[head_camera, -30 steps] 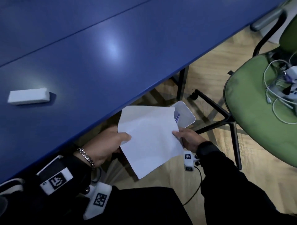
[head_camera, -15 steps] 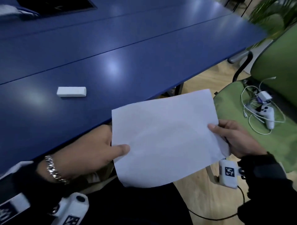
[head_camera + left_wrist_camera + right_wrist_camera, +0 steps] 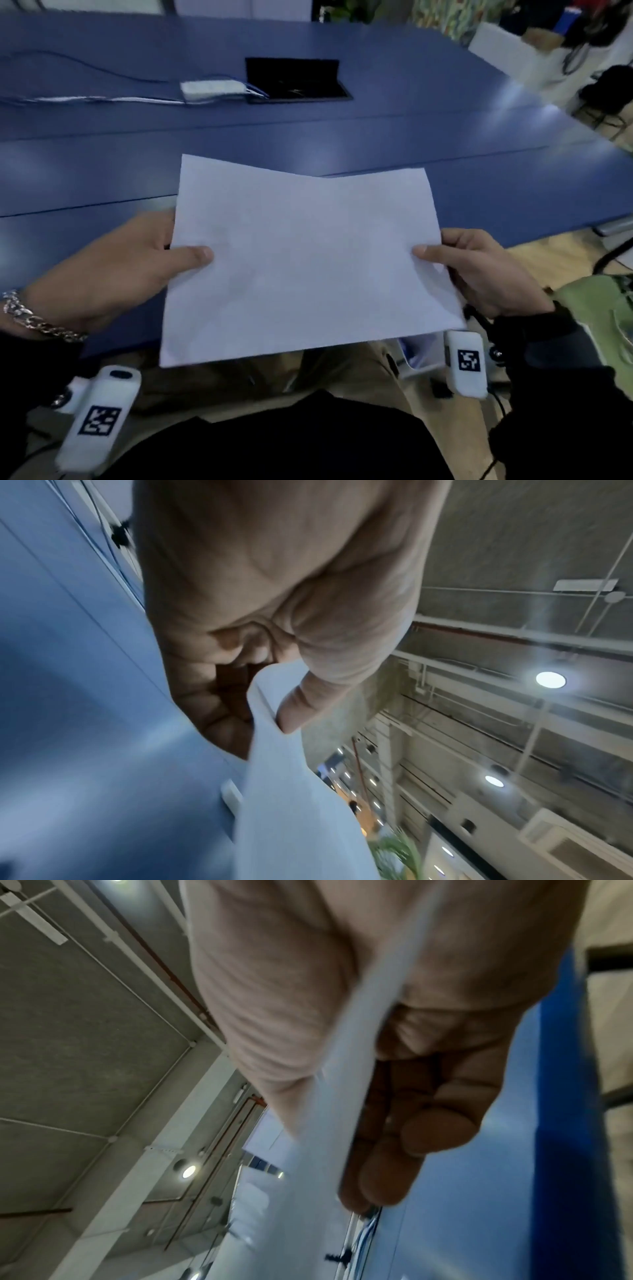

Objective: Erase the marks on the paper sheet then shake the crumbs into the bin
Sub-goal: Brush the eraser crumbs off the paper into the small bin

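A plain white paper sheet (image 3: 308,260) is held nearly flat over the near edge of the blue table (image 3: 411,137); no marks on it are plain to see. My left hand (image 3: 144,263) pinches its left edge, thumb on top. My right hand (image 3: 472,270) pinches the right edge the same way. The left wrist view shows the thumb and fingers of the left hand (image 3: 274,696) clamping the paper (image 3: 291,818), with the white eraser (image 3: 231,796) lying on the table beyond. In the right wrist view the right hand (image 3: 428,1123) holds the paper (image 3: 342,1096) edge-on. A white corner below the sheet may be the bin (image 3: 416,356).
A black recessed cable box (image 3: 296,80) and a white power strip (image 3: 212,88) with cables lie at the far side of the table. A green chair (image 3: 596,308) stands at my right. My lap is below the sheet.
Both hands have lifted the paper from low beside the bin, under the table edge, up to above the table's near edge. The view has swung up onto the tabletop.
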A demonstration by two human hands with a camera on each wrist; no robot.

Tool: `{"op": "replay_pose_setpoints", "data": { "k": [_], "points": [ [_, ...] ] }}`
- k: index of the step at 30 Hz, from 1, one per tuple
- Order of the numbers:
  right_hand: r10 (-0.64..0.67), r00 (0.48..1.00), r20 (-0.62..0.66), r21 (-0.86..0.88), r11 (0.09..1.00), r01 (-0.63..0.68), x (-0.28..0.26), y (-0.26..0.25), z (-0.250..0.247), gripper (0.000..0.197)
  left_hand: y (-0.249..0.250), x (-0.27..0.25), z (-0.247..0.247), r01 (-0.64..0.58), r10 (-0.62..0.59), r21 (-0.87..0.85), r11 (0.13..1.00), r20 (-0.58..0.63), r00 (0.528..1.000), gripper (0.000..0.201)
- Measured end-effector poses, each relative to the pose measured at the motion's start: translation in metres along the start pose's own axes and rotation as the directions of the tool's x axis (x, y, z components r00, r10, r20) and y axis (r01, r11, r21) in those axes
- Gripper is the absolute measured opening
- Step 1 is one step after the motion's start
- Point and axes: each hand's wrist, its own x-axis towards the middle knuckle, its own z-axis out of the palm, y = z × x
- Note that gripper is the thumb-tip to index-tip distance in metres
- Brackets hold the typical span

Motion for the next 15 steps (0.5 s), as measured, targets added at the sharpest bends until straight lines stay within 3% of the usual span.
{"op": "replay_pose_setpoints", "data": {
  "k": [3, 6, 7, 9, 10, 12, 13, 15],
  "points": [
    [0.039, 0.991, 0.125, 0.076, 0.996, -0.049, 0.013, -0.007, 0.047, 0.024, -0.019, 0.004, -0.048, 0.034, -0.048, -0.065, 0.997, -0.216, 0.975, 0.042],
    [0.032, 0.99, 0.135, 0.155, 0.987, -0.053, 0.027, 0.001, 0.11, 0.029, -0.036, -0.005, -0.103, 0.074, -0.114, -0.1, 0.992, -0.494, 0.862, 0.104],
    [0.032, 0.993, 0.116, 0.199, 0.979, -0.054, 0.028, 0.004, 0.13, 0.029, -0.043, -0.01, -0.113, 0.141, -0.148, -0.056, 0.988, -0.56, 0.815, 0.112],
    [0.043, 0.996, 0.084, 0.28, 0.958, -0.065, 0.024, 0.009, 0.168, 0.026, -0.051, -0.027, -0.111, 0.26, -0.113, 0.144, 0.955, -0.633, 0.766, 0.1],
    [0.044, 0.995, 0.092, 0.297, 0.953, -0.069, 0.021, 0.012, 0.184, 0.026, -0.059, -0.034, -0.101, 0.245, -0.011, 0.292, 0.924, -0.622, 0.783, 0.091],
    [0.043, 0.99, 0.137, 0.283, 0.956, -0.081, 0.009, 0.015, 0.214, 0.022, -0.065, -0.045, -0.073, 0.119, 0.146, 0.525, 0.843, -0.435, 0.888, 0.089],
    [0.061, 0.984, 0.167, 0.246, 0.964, -0.101, 0.003, 0.013, 0.227, 0.02, -0.064, -0.047, -0.058, 0.083, 0.132, 0.565, 0.821, -0.329, 0.935, 0.091],
    [0.124, 0.941, 0.314, 0.138, 0.975, -0.174, -0.008, 0.009, 0.243, 0.021, -0.068, -0.045, -0.04, 0.141, -0.053, 0.605, 0.784, -0.161, 0.986, 0.097]
  ]
}}
